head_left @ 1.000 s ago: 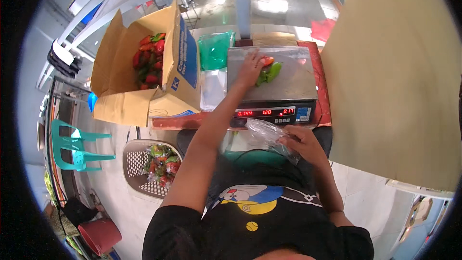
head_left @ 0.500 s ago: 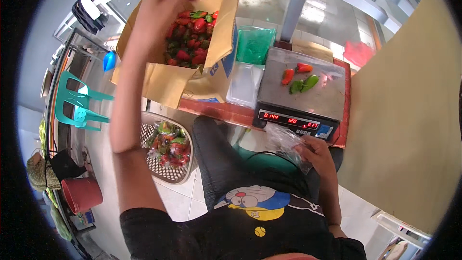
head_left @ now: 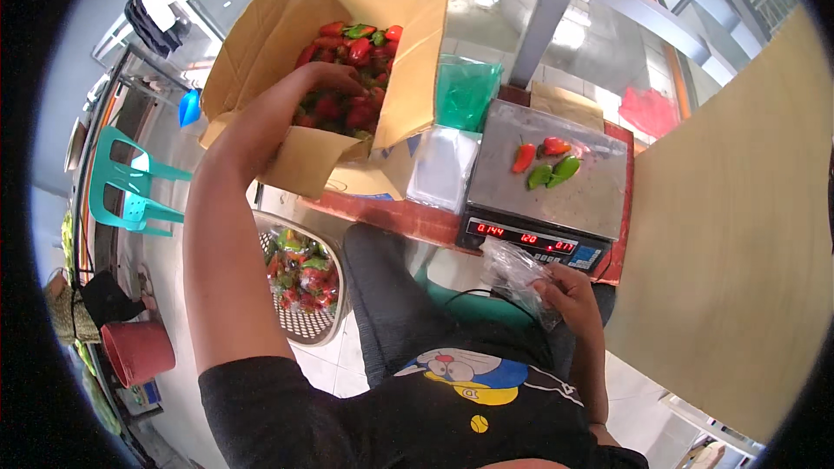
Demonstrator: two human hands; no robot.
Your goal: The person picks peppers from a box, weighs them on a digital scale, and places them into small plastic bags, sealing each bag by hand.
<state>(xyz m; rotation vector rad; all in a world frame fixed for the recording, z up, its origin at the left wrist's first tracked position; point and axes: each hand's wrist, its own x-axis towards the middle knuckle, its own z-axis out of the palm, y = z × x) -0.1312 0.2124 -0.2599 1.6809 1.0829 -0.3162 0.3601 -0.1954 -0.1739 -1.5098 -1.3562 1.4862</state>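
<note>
My left hand (head_left: 334,78) reaches down into an open cardboard box (head_left: 252,61), over a heap of mostly red peppers (head_left: 358,50). Its fingers are stretched toward the peppers, with no pepper visible in them; the tips are partly hidden. In my right hand (head_left: 569,291) a crumpled clear plastic bag (head_left: 514,269) is pinched, just in front of the scale's display. Several red and green peppers (head_left: 556,172) lie on the metal plate of the digital scale (head_left: 512,200), whose red figures are lit.
Left of my leg, a beige basket (head_left: 304,327) holds bagged peppers (head_left: 304,274). Between box and scale lie a stack of clear bags (head_left: 441,169) and a green plastic bag (head_left: 467,94). A tall tan board (head_left: 721,234) stands close at right. A teal chair (head_left: 122,178) is farther left.
My left hand has come down from above the box's far edge into the box over the peppers. The right hand still holds the plastic bag, almost unmoved.
</note>
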